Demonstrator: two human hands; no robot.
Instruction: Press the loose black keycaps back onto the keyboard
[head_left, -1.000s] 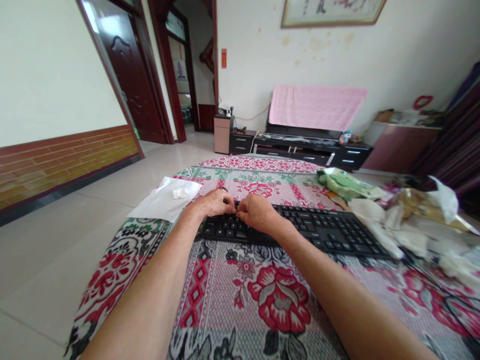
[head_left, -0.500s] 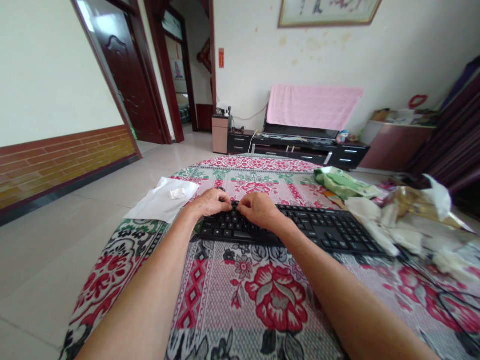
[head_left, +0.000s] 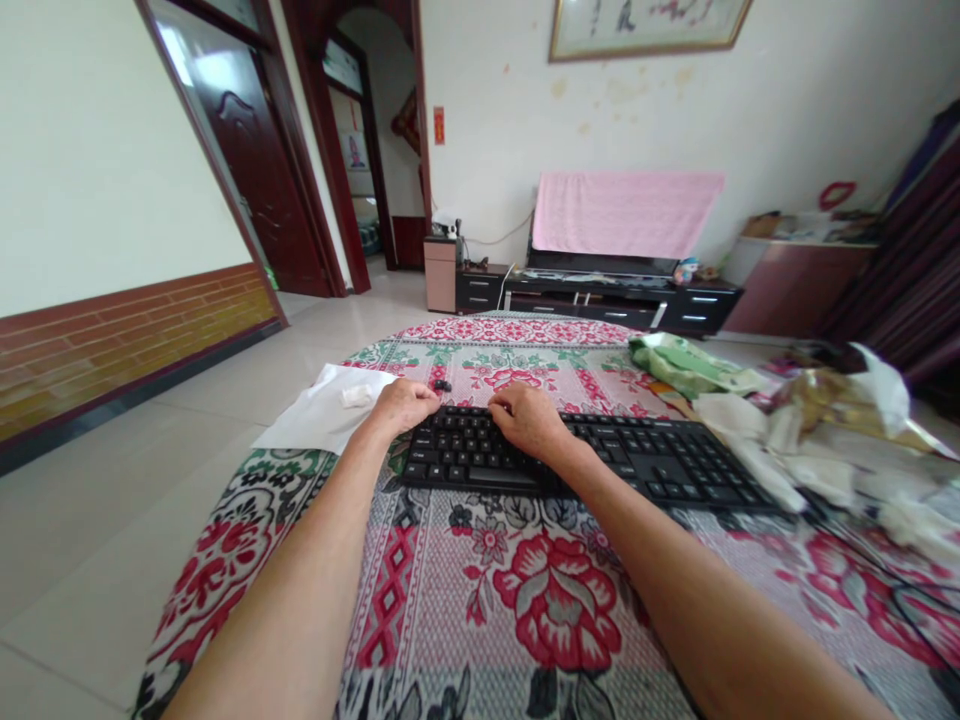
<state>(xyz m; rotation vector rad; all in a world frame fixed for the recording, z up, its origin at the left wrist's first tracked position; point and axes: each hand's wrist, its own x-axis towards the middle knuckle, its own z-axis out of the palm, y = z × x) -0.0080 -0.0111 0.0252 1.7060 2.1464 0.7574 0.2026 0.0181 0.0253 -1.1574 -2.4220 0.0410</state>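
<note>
A black keyboard (head_left: pixel 651 462) lies across the flowered tablecloth. My left hand (head_left: pixel 406 405) is at the keyboard's upper left corner, its fingertips pinched together; what is between them, if anything, is too small to make out. Over the top rows of keys, left of the keyboard's middle, my right hand (head_left: pixel 527 418) has its thumb and fingers curled together, and their tips hide anything they hold. Small black pieces, which look like keycaps (head_left: pixel 442 386), lie on the cloth just behind the keyboard, close to my left fingertips.
White paper (head_left: pixel 304 415) with a crumpled tissue (head_left: pixel 355 397) on it lies to the left. On the right are a green cloth or bag (head_left: pixel 686 366), pale crumpled wrapping (head_left: pixel 750 430) and a black cable (head_left: pixel 855 550). The tablecloth (head_left: pixel 420 600) covers a rounded table.
My hands have moved apart: the left one went left, off the keys, and the right one slightly right. The small black pieces and more keys now show between them.
</note>
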